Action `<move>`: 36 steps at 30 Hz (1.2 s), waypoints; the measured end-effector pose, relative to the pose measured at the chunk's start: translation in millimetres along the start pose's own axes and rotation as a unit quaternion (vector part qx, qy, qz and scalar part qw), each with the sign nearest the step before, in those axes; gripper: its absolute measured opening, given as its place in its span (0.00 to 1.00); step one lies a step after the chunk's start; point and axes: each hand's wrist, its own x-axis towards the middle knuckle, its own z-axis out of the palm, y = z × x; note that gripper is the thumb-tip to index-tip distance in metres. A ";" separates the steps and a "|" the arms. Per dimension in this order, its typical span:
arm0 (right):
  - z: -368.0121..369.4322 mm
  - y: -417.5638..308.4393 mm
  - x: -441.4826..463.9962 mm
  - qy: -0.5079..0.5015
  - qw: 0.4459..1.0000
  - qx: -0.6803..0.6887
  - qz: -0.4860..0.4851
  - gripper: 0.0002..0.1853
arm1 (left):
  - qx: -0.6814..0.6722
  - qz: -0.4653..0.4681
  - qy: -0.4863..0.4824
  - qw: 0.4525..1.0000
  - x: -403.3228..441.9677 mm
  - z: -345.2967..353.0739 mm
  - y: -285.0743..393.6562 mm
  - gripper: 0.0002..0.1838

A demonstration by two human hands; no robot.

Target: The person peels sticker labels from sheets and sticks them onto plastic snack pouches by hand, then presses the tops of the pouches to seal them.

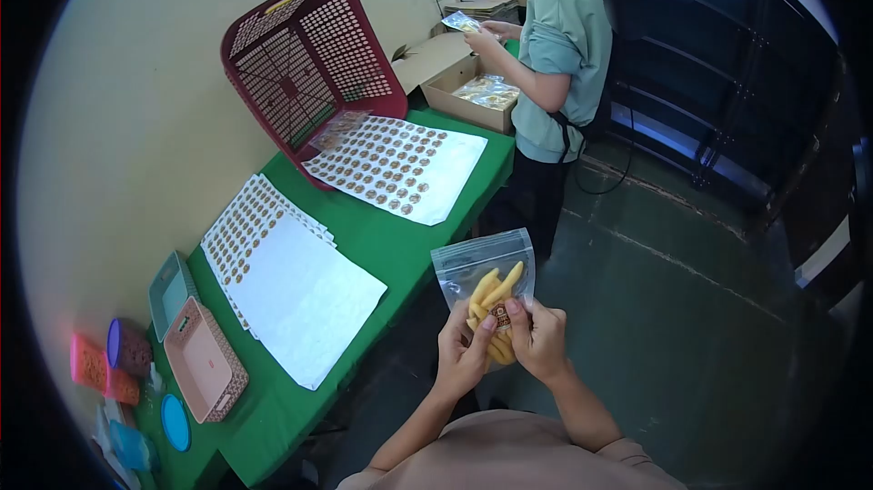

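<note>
A clear zip-lock bag point(486, 265) of yellow finger-shaped snacks is held up in front of my body, its zip edge at the top. My left hand point(462, 352) grips its lower left side, thumb on the front. On the other side my right hand point(540, 339) is closed around the bag, its thumb pressing beside a small brown sticker point(500, 314) on the plastic. My fingers behind the bag are hidden.
On the green table point(284, 440) lie sheets of round brown stickers point(396, 158), a tipped maroon basket point(362, 40), a pink tray point(202, 365) and a blue lid point(175, 424). Beyond stands a co-worker point(568, 31) holding a packet, beside a cardboard box point(459, 106) of packets.
</note>
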 end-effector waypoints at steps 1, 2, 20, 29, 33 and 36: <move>1.0 3.8 1.9 0.013 1.000 -0.014 -0.004 0.14 | -0.013 -0.009 -0.009 1.000 4.8 0.0 -1.0 0.17; 2.0 6.9 4.4 0.014 1.000 -0.015 -0.004 0.14 | -0.014 -0.009 -0.011 1.000 9.4 -1.8 -2.2 0.17; 125.7 82.6 139.6 -0.096 0.994 -0.047 -0.033 0.10 | 0.087 -0.070 0.015 0.994 168.8 -115.9 -7.1 0.17; 169.2 105.4 181.3 -0.114 0.991 -0.061 0.031 0.14 | 0.102 -0.023 0.035 0.994 210.0 -160.4 -27.6 0.18; 184.6 125.1 199.1 -0.146 0.956 0.182 0.177 0.19 | 0.051 -0.018 0.077 0.996 221.5 -173.2 -18.8 0.18; 189.3 120.1 212.7 -0.230 0.968 0.032 0.100 0.20 | 0.074 -0.055 0.109 0.990 223.5 -179.7 -20.0 0.19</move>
